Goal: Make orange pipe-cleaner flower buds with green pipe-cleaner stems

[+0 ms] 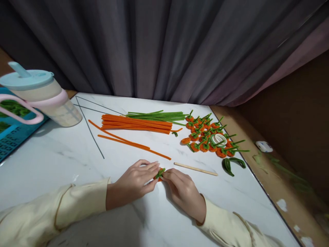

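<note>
Where the fingers meet: left hand [133, 183] and right hand [183, 192] pinch one orange and green piece [159, 174] between closed fingers [151, 168], one hand on each side.
Piece: small and fuzzy, orange with a green strand over the top, partly hidden by fingertips; held at the near middle of the surface [64, 154].
Sleeves: cream, both forearms lying on the surface.
Just right: a pale wooden stick [195, 168] lying flat; beyond it, two green loops [231, 164].
Farther right: a pile of finished pieces [203, 135], orange with green stems, around a tape roll [219, 139].
Far middle: orange pipe cleaners [136, 124] bundled, green pipe cleaners [156, 116] behind them, thin dark wires [89, 132] to the left.
Far left: a cup [43, 99] with blue lid and pink handle.
Surface: white, marbled.
Room: a grey curtain [164, 48] hangs behind.
</note>
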{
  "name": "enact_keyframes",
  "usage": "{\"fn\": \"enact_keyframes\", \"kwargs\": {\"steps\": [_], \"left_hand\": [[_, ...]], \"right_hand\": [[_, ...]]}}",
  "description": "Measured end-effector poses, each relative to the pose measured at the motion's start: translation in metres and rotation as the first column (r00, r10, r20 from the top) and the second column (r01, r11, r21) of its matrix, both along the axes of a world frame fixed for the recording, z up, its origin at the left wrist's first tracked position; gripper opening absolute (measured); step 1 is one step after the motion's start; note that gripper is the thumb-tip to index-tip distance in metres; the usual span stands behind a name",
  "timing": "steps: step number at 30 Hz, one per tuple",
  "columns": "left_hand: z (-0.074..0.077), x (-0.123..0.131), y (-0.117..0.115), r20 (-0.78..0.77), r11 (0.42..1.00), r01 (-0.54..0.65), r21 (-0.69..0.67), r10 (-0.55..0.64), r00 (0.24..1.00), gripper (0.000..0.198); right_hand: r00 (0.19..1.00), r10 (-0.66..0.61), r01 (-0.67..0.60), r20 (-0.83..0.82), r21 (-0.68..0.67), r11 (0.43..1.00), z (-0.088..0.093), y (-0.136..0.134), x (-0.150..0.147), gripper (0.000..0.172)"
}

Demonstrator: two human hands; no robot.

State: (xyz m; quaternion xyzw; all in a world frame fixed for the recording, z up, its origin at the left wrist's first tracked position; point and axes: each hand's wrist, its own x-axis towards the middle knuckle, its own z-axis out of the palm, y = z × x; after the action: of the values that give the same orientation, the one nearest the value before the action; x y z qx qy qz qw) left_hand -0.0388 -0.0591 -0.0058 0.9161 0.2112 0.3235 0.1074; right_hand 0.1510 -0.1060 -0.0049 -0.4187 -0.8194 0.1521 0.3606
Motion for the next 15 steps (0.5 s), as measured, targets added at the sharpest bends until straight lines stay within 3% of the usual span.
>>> {"fn": "enact_keyframes", "kwargs": {"steps": [10, 15], "left_hand": [[-0.004, -0.0009, -0.0013, 0.005, 0.999, -0.001, -0.042, 0.001, 1.0, 0.025], [-0.0033, -0.0011, -0.0017, -0.015, 0.997, -0.02, -0.072, 0.019, 1.0, 0.024]], "right_hand": [[0.984, -0.036, 0.005, 0.177, 0.174, 0.985, -0.0035, -0.0025, 0.002, 0.027], [0.976, 0.022, -0.061, 0.218, 0.175, 0.983, 0.0035, 0.0004, 0.0088, 0.026]]}}
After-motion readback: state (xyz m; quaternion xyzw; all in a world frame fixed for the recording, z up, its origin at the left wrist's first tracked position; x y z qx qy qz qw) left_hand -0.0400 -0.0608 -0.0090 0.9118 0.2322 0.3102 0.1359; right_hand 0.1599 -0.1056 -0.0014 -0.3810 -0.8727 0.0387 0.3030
